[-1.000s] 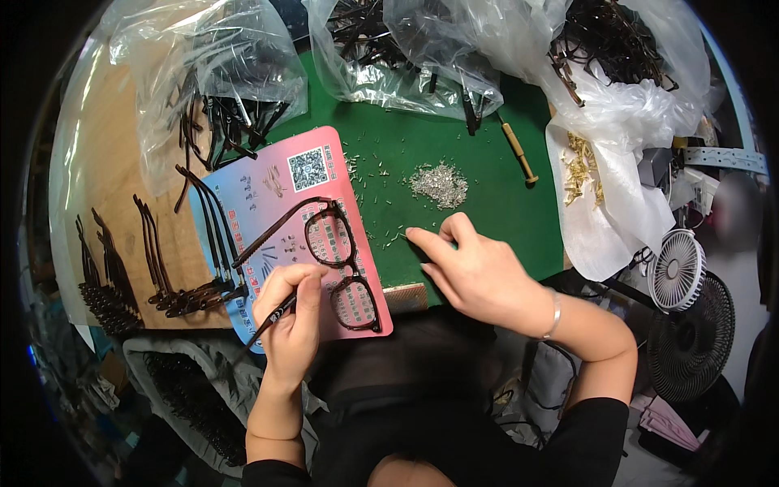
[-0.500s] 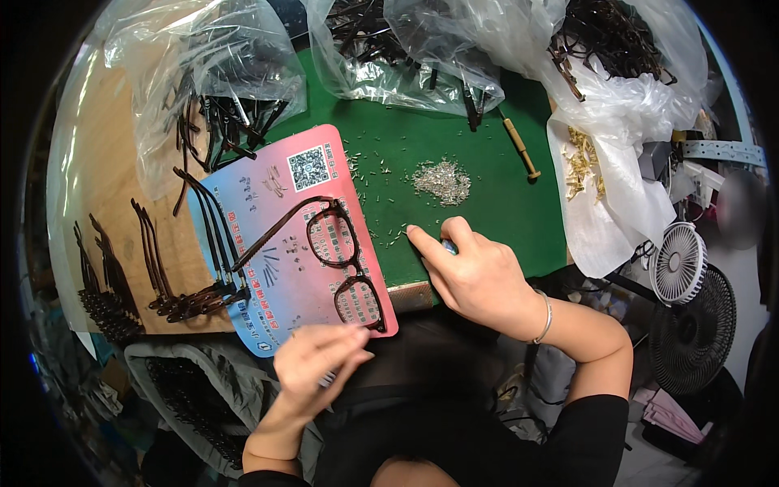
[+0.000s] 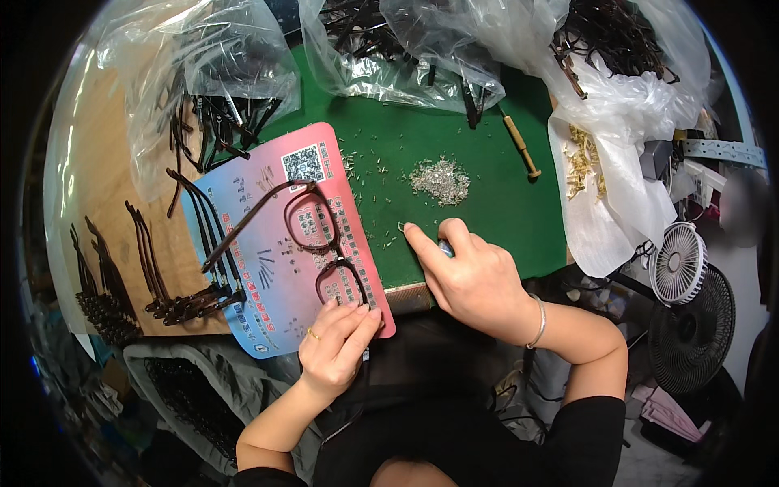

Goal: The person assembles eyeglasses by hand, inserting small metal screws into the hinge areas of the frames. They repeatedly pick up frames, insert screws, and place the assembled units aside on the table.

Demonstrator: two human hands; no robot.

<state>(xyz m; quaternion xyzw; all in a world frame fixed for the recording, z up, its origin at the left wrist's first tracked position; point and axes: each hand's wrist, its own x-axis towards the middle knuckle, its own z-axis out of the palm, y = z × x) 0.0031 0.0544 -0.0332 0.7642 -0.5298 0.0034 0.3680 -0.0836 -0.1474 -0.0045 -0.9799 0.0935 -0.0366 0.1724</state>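
Note:
A dark brown eyeglass frame (image 3: 335,250) lies over a pink-and-blue printed mat (image 3: 227,183), one temple reaching left from its far end. My left hand (image 3: 333,349) is closed on the frame's near end, fingers over its corner; a dark strip shows just below the hand. On the green mat my right hand (image 3: 475,272) keeps a blue-ended tool (image 3: 445,247) in its curled fingers, most of it hidden. Its index fingertip presses down beside small loose screws (image 3: 389,240). Beyond that hand sits a heap of tiny silvery screws (image 3: 441,180).
Several loose temples (image 3: 209,219) rest on the printed mat's left part, with bundles of frame parts (image 3: 109,312) farther left. Clear bags (image 3: 406,77) of dark parts line the back. A brass-coloured tool (image 3: 521,148) and brass-coloured pieces (image 3: 582,166) on white wrapping are at right.
My left hand has closed on the eyeglass frame's near end. The frame has shifted left and away from me over the mat. My right index fingertip has moved slightly left.

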